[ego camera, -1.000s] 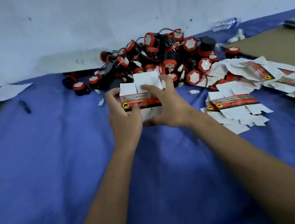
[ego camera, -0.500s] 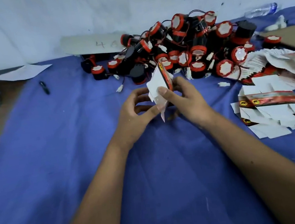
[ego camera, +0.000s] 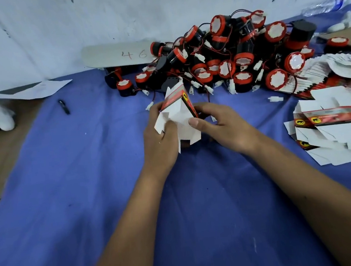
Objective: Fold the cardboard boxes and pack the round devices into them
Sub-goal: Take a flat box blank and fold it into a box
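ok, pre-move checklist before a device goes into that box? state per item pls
1. Box held: ok. Left hand and right hand both grip the cardboard box above the blue cloth.
2. Box squared up: not ok. It is tilted and part-folded, white flaps splayed.
3. Bottom flaps closed: cannot tell; the lower end is behind the hands.
4. A hand free to pick a device: not ok; both are on the box.
5. Devices available: ok. The pile of round devices lies just beyond the hands.
6. Spare blanks: ok. The stack of flat boxes lies to the right.
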A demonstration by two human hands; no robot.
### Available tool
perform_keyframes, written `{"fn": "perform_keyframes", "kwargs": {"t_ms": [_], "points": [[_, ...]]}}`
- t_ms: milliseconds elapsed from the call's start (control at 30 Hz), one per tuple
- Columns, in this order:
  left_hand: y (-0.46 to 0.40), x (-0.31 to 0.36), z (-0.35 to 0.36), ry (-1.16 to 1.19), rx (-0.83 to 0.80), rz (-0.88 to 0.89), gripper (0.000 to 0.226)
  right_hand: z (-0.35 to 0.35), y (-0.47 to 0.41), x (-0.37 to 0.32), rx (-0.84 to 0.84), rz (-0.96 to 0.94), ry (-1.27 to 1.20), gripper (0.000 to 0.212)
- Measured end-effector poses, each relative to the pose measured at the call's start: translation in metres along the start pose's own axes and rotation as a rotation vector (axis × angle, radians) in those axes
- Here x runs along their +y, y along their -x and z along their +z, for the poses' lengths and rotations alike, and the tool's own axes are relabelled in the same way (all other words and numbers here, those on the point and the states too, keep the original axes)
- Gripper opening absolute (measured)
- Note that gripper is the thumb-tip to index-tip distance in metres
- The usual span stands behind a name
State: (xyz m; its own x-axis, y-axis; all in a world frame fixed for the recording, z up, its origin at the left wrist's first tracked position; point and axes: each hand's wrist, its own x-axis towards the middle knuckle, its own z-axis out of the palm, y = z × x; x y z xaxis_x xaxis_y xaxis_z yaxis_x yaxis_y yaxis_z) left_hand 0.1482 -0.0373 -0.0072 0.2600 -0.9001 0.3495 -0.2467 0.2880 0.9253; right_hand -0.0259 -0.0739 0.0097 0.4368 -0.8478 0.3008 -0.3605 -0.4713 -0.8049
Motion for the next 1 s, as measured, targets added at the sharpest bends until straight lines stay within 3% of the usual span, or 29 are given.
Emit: {"fn": "perform_keyframes", "kwargs": {"t_ms": [67,200,300,400,500,600,767,900,1000], "points": [[0.001,0.003,-0.001,-0.03,-0.005,0.032,0.043,0.0,-0.002,0.001,-0.004,-0.018,0.075,0.04],[0.007,0.008,0.003,-0.378,-0.073,0.217,0.065,0.014,0.001,-0.007,0.084,0.014,-0.001,0.062],[0.008,0.01,0.009,-0.405,-0.106,0.281,0.078,0.021,0.002,-0.015,0.155,0.005,-0.184,0.057],[0.008,0.009,0.012,-0.541,-0.156,0.295,0.087,0.022,0.001,-0.015,0.197,-0.019,-0.424,0.038],[0.01,0.007,0.015,-0.573,-0.185,0.282,0.084,0.019,0.0,-0.011,0.17,0.035,-0.546,0.034],[0.008,0.007,0.009,-0.497,-0.083,0.235,0.062,0.011,0.0,-0.006,0.035,0.012,-0.598,0.054],[0.006,0.01,0.008,-0.407,0.14,0.122,0.056,0.011,0.001,-0.008,-0.051,-0.032,-0.31,0.08],[0.008,0.017,0.015,-0.202,0.184,0.012,0.063,0.021,0.003,-0.01,0.048,-0.034,0.006,0.096],[0.01,0.015,0.019,-0.154,0.204,-0.042,0.068,0.028,0.004,-0.014,0.113,-0.17,0.071,0.099]]}}
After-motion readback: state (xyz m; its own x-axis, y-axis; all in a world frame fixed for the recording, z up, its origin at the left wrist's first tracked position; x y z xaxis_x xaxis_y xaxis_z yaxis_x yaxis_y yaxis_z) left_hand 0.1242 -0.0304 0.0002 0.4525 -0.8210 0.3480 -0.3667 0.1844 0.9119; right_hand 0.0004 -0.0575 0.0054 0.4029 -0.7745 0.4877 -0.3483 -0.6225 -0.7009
